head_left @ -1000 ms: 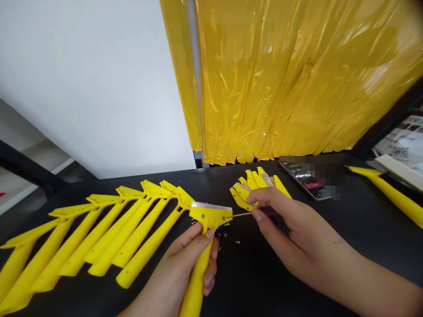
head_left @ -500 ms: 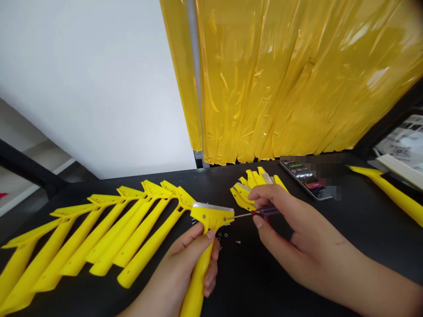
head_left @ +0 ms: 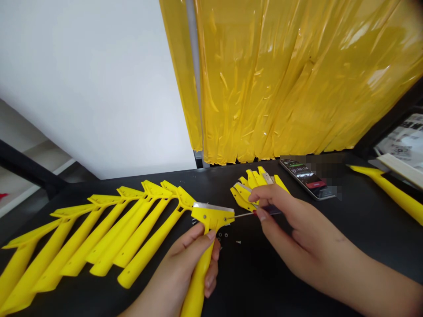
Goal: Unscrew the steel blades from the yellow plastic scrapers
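My left hand [head_left: 190,255] is wrapped round the neck of a yellow scraper [head_left: 211,216], whose head carries a metal blade along its top edge and two screws. A screwdriver [head_left: 269,210] with a dark, red-tipped handle is pinched in the fingers of my right hand [head_left: 291,233]. Its thin shaft points left, and the tip meets the screw on the right side of the scraper head. Behind my right fingers lies a pile of small yellow head pieces [head_left: 243,196], some with metal blades. Small screws and nuts [head_left: 226,235] are scattered just beyond the scraper.
Several yellow scraper handles [head_left: 145,244] lie in a slanted row on the black table [head_left: 251,273] at left. A phone [head_left: 306,178] rests at the back right, with another yellow scraper [head_left: 393,189] near the right edge. Yellow plastic sheeting [head_left: 280,79] hangs behind.
The fingers of my right hand have shifted slightly on the screwdriver handle, the thumb moving a little up and right. The tip stays at the right screw, and the left hand holds nearly still.
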Motion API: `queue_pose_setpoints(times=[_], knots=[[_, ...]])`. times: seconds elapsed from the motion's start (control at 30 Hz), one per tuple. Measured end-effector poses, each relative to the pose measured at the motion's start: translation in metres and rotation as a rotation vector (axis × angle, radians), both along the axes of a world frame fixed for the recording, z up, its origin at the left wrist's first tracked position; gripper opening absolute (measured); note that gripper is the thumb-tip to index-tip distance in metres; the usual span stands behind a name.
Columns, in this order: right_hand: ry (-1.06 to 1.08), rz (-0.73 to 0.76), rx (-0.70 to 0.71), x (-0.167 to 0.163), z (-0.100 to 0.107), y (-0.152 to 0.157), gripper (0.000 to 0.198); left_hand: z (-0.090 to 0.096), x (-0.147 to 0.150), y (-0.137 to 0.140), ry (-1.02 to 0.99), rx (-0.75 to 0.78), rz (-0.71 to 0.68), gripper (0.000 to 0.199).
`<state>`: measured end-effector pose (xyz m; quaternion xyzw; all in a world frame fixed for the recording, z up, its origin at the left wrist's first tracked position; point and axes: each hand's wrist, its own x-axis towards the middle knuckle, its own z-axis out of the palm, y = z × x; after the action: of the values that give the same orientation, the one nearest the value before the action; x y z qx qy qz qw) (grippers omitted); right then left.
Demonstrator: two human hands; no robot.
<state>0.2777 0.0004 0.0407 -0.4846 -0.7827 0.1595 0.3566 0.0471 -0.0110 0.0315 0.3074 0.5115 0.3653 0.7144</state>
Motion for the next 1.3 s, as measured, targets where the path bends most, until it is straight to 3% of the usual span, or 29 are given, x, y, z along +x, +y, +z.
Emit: queue_pose_setpoints(times=[0.27, 0.63, 0.73, 0.97, 1.3], knots=[[-0.007, 0.003, 0.061, 0.000, 0.000, -0.001, 0.034, -0.003, -0.001, 0.002, -0.006, 0.006, -0.013, 0.023], [0.001, 0.003, 0.033, 0.000, -0.003, 0.000, 0.036, -0.009, -0.001, 0.003, -0.008, 0.005, -0.017, 0.024], [-0.028, 0.014, 0.000, -0.001, -0.002, 0.001, 0.027, -0.009, -0.001, 0.003, -0.008, 0.013, -0.025, 0.024], [0.049, 0.030, 0.056, 0.001, 0.003, -0.002, 0.034, -0.011, 0.000, 0.002, 0.016, 0.019, -0.010, 0.022], [0.027, 0.150, 0.164, -0.001, -0.003, -0.006, 0.036, -0.008, -0.001, 0.004, 0.090, 0.034, -0.189, 0.029]])
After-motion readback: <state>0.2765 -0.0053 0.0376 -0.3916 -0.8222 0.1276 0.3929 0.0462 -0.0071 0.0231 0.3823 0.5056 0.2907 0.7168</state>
